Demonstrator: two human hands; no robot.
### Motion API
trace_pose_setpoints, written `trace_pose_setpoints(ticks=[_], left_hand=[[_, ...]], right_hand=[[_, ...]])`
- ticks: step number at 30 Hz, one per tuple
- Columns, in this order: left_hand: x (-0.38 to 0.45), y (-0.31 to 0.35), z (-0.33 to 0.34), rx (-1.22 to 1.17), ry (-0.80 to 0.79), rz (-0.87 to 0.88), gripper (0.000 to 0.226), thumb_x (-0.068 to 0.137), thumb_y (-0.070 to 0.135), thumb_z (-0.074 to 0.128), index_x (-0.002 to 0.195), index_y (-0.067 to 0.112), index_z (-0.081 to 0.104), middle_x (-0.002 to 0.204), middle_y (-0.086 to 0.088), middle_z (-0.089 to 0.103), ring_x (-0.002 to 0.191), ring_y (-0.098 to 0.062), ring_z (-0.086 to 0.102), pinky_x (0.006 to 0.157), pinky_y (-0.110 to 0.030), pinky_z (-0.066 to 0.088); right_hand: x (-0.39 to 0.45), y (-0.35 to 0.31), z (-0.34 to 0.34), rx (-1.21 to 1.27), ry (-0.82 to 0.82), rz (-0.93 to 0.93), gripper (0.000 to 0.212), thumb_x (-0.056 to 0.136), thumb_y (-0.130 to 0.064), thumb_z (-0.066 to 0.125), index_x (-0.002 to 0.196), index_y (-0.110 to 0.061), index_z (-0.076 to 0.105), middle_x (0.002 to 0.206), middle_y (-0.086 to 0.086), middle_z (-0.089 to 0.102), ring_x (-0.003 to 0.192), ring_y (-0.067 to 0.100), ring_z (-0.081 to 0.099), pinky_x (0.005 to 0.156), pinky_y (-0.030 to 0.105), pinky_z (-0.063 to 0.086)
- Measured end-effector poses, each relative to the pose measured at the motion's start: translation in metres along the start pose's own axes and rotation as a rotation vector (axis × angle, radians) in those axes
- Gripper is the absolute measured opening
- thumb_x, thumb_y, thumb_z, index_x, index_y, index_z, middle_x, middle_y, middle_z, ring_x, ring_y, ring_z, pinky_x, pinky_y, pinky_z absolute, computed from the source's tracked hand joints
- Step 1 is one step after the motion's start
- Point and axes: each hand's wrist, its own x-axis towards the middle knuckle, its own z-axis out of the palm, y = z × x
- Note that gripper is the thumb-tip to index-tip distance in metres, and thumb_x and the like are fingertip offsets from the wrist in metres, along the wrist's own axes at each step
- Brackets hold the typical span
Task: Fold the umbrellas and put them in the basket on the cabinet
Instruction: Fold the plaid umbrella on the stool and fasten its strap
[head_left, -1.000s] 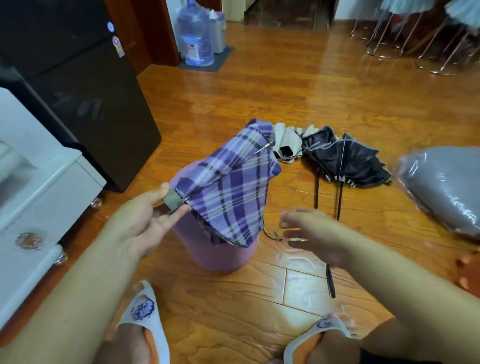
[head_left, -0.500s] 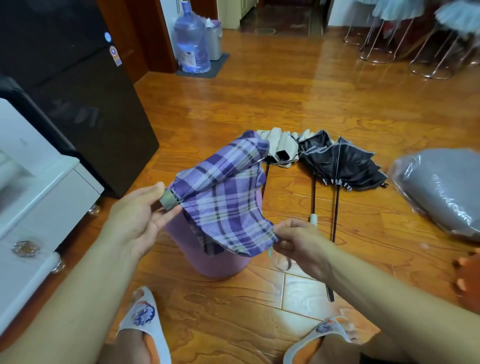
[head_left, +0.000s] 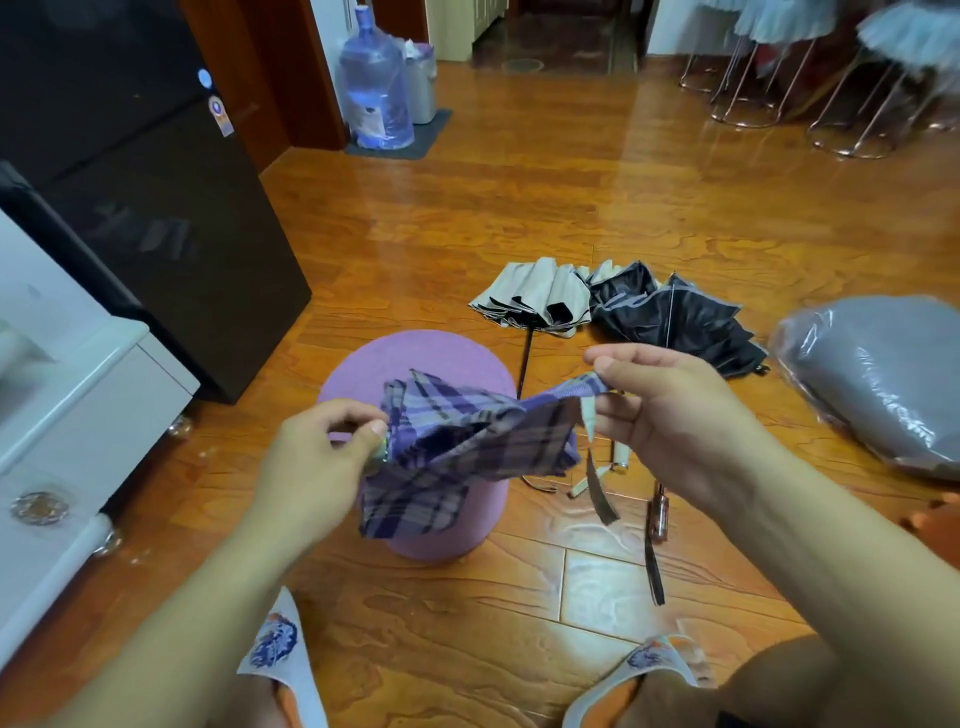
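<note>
Purple plaid fabric umbrella (head_left: 457, 447) held above round pink stool (head_left: 415, 364) — left hand (head_left: 317, 467) grips its end, right hand (head_left: 670, 410) fingers pinch canopy edge and strap. Beige folded umbrella (head_left: 535, 296) and black umbrella (head_left: 675, 322) lie on wooden floor (head_left: 519, 208) beyond.

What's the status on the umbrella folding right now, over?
Left hand grips the plaid umbrella at one end; right hand pinches its canopy edge. Umbrella held over the pink stool, not folded. Beige umbrella and black umbrella on floor.

Bare floor (head_left: 519, 208) lies beyond two umbrellas (head_left: 623, 312); pink stool (head_left: 415, 364) stands beneath the hands.
</note>
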Motion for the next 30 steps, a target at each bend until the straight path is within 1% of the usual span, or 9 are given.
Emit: trace_pose_setpoints(ticks=[4, 7, 10, 14, 19, 23, 26, 28, 30], left_hand=[[-0.016, 0.014, 0.01, 0.056, -0.094, 0.215, 0.024, 0.106, 0.019, 0.047, 0.104, 0.031, 0.068, 0.104, 0.02, 0.067, 0.1, 0.003, 0.06, 0.087, -0.022, 0.048], [-0.02, 0.013, 0.017, 0.169, -0.038, 0.346, 0.021, 0.1, 0.026, 0.037, 0.106, 0.03, 0.057, 0.103, 0.011, 0.06, 0.099, -0.009, 0.058, 0.082, -0.024, 0.043], [-0.02, 0.017, 0.016, 0.289, 0.024, 0.469, 0.025, 0.096, 0.052, 0.047, 0.107, 0.031, 0.053, 0.095, 0.019, 0.056, 0.087, -0.006, 0.056, 0.064, -0.031, 0.044], [-0.014, 0.013, 0.01, 0.339, -0.152, 0.611, 0.058, 0.077, 0.082, 0.058, 0.113, 0.037, 0.055, 0.096, 0.021, 0.058, 0.085, 0.0, 0.055, 0.065, -0.031, 0.051], [-0.015, 0.011, 0.007, 0.459, -0.212, 0.758, 0.047, 0.084, 0.067, 0.06, 0.119, 0.037, 0.052, 0.101, 0.018, 0.052, 0.076, -0.014, 0.063, 0.053, -0.037, 0.053], [-0.017, 0.002, 0.011, 0.435, -0.238, 0.707, 0.03, 0.092, 0.056, 0.057, 0.103, 0.032, 0.071, 0.091, 0.018, 0.053, 0.071, -0.006, 0.059, 0.053, -0.034, 0.049], [-0.013, -0.005, 0.012, 0.286, -0.28, 0.529, 0.021, 0.087, 0.055, 0.06, 0.087, 0.037, 0.071, 0.084, 0.016, 0.054, 0.075, -0.004, 0.058, 0.062, -0.029, 0.045], [-0.009, -0.006, 0.01, 0.179, -0.294, 0.422, 0.012, 0.083, 0.053, 0.067, 0.079, 0.042, 0.067, 0.083, 0.01, 0.058, 0.076, -0.01, 0.061, 0.068, -0.028, 0.044], [-0.007, -0.005, 0.007, 0.119, -0.309, 0.37, 0.015, 0.082, 0.04, 0.08, 0.075, 0.038, 0.067, 0.083, 0.009, 0.06, 0.077, -0.01, 0.061, 0.069, -0.018, 0.041]], right_hand=[[0.011, -0.01, -0.005, 0.13, 0.052, 0.13, 0.014, 0.1, 0.002, 0.052, 0.107, 0.006, 0.064, 0.074, 0.013, 0.067, 0.06, 0.016, 0.071, 0.06, 0.029, 0.062], [0.014, -0.008, -0.008, 0.198, 0.054, 0.266, 0.013, 0.1, 0.003, 0.052, 0.107, 0.006, 0.063, 0.064, 0.012, 0.069, 0.059, 0.015, 0.072, 0.053, 0.026, 0.06], [0.017, -0.004, -0.011, 0.19, 0.04, 0.329, 0.014, 0.101, 0.004, 0.049, 0.105, 0.008, 0.062, 0.06, 0.013, 0.068, 0.055, 0.015, 0.071, 0.05, 0.025, 0.059], [0.025, 0.001, -0.016, 0.159, 0.041, 0.372, 0.015, 0.101, 0.007, 0.048, 0.105, 0.01, 0.062, 0.061, 0.015, 0.068, 0.054, 0.016, 0.071, 0.049, 0.025, 0.058], [0.036, 0.008, -0.02, 0.076, 0.018, 0.438, 0.016, 0.101, 0.007, 0.046, 0.106, 0.009, 0.061, 0.074, 0.016, 0.065, 0.053, 0.014, 0.069, 0.049, 0.025, 0.059], [0.042, 0.017, -0.025, -0.106, -0.012, 0.431, 0.013, 0.101, 0.005, 0.047, 0.102, 0.004, 0.06, 0.079, 0.016, 0.064, 0.054, 0.015, 0.068, 0.053, 0.029, 0.061], [0.044, 0.026, -0.024, -0.561, -0.053, 0.277, 0.017, 0.105, -0.014, 0.05, 0.112, -0.001, 0.059, 0.092, 0.014, 0.065, 0.069, 0.021, 0.069, 0.073, 0.041, 0.064], [0.045, 0.026, -0.024, -0.973, -0.072, -0.115, 0.029, 0.102, -0.038, 0.055, 0.119, -0.015, 0.059, 0.115, 0.004, 0.062, 0.096, 0.016, 0.068, 0.091, 0.044, 0.058], [0.039, 0.018, -0.022, -1.062, -0.29, -0.52, 0.039, 0.094, -0.049, 0.063, 0.125, -0.027, 0.057, 0.132, -0.005, 0.052, 0.123, 0.008, 0.054, 0.106, 0.039, 0.047]])
